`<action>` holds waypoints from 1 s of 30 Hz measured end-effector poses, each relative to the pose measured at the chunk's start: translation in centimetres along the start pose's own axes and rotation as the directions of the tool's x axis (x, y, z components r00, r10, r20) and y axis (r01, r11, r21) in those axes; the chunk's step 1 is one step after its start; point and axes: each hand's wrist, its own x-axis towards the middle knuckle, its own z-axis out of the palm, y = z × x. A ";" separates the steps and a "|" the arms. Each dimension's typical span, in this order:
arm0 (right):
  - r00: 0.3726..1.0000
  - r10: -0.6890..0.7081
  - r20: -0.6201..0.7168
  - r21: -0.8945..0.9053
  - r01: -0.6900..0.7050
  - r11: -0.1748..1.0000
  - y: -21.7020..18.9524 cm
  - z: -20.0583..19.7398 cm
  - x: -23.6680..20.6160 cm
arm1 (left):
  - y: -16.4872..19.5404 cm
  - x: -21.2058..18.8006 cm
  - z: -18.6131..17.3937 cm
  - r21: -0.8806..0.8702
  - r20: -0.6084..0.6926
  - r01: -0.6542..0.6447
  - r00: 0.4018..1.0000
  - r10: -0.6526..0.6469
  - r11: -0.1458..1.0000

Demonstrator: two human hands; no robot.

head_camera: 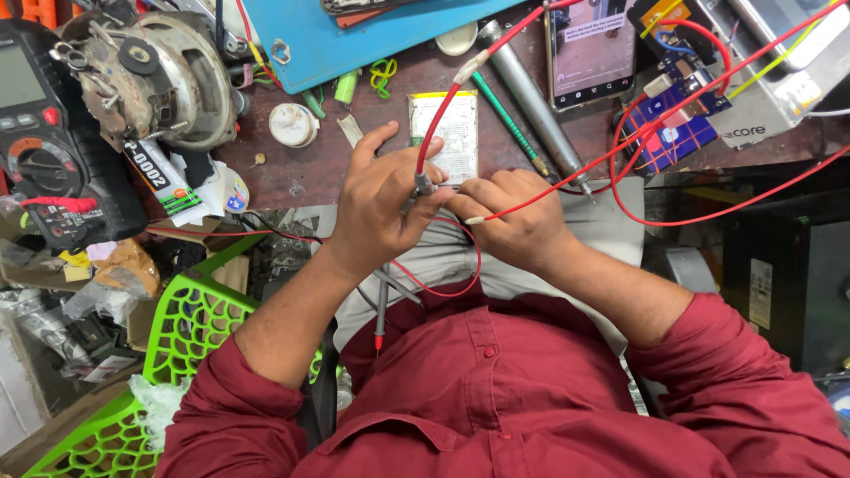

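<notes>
A left hand (381,208) grips a red-wired probe (423,184) while the right hand (513,217) pinches a red wire (567,181), both above a flat battery (445,133) on the cluttered workbench (301,173).

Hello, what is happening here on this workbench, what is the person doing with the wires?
A person in a dark red shirt is working close to the table edge. The left hand pinches a red wire at a small metal end, and the right hand holds another thin red lead right beside it. Just beyond the fingers lies a flat battery pack. A multimeter sits at the far left.
</notes>
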 end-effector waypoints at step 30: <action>1.000 0.007 0.011 0.014 -0.008 1.000 -0.1 0.0 -0.1 | 0.1 0.0 -0.1 0.009 0.007 -0.006 1.000 0.006 1.000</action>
